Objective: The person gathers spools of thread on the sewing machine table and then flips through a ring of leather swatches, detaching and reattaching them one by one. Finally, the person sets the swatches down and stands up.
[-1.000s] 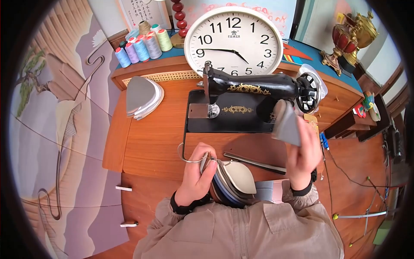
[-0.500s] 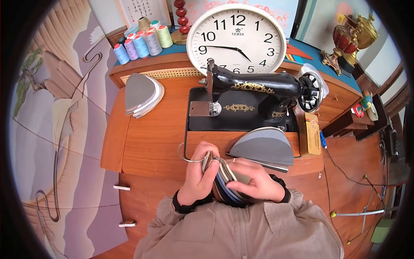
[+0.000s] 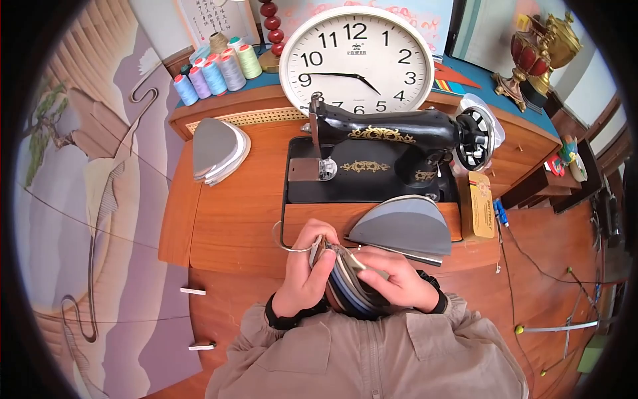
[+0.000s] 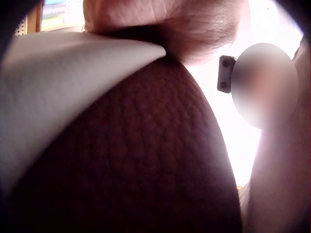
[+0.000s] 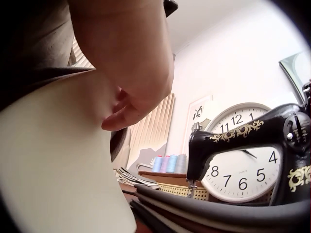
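Observation:
A bundle of curved leather-like pieces [image 3: 345, 286] in cream, blue, brown and grey hangs at the person's front in the head view. The left hand [image 3: 304, 272] pinches its upper end between thumb and fingers, where a thin ring or cord [image 3: 282, 245] loops out leftward. On the bundle's right side the right hand [image 3: 399, 279] holds the edge of one piece between thumb and fingers. Close up, the right wrist view has a cream piece [image 5: 58, 155] below a hand. Cream and dark brown pieces [image 4: 146, 145] fill most of the left wrist view.
Grey pieces [image 3: 405, 229] lie stacked on the table just beyond the right hand, beside a yellow box [image 3: 480, 206]. Behind stands a black sewing machine [image 3: 392, 130] with a clock [image 3: 359, 60]. Another stack [image 3: 216, 146] lies at the left, near thread spools [image 3: 212, 76].
The right hand has put grey pieces on the table by the machine and come back to the bundle, where it now holds a piece's edge. The left hand has kept its hold.

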A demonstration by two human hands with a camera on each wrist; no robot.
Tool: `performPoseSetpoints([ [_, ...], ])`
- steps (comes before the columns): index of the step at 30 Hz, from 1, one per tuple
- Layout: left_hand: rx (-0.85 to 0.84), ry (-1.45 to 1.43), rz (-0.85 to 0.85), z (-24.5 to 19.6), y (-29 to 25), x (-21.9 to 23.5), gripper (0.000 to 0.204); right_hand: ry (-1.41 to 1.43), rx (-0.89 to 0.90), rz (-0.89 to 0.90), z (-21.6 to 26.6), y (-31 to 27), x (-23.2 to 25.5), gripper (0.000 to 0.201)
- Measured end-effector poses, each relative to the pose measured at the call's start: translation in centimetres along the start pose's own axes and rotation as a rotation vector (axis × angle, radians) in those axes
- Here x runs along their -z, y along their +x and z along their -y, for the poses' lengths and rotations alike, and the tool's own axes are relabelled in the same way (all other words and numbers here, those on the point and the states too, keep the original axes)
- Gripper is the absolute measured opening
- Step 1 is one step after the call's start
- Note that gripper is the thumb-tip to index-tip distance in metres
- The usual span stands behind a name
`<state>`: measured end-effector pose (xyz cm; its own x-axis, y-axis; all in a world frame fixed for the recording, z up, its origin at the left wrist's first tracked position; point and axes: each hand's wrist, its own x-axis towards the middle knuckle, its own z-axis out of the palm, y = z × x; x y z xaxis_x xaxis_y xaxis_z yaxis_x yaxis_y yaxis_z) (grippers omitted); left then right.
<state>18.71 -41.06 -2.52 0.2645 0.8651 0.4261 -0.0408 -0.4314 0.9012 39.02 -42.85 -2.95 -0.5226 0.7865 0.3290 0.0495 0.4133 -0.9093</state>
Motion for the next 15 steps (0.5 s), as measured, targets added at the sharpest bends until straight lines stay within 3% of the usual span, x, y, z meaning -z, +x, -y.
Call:
performPoseSetpoints([
  [9, 0.012, 0.037, -0.01, -0.1, 0.2, -1.0, 0.026, -0.079, 0.04, 0.027, 0.6, -0.5, 0.6, 0.035],
  [11, 0.008, 0.054, -0.007, -0.1, 0.3, -1.2, 0.027, -0.125, -0.018, -0.041, -0.1, -0.9, 0.7, 0.036],
  [15, 0.007, 0.077, 0.012, -0.3, 0.3, -1.4, 0.027, -0.285, 0.057, -0.099, 0.2, -0.8, 0.4, 0.036],
])
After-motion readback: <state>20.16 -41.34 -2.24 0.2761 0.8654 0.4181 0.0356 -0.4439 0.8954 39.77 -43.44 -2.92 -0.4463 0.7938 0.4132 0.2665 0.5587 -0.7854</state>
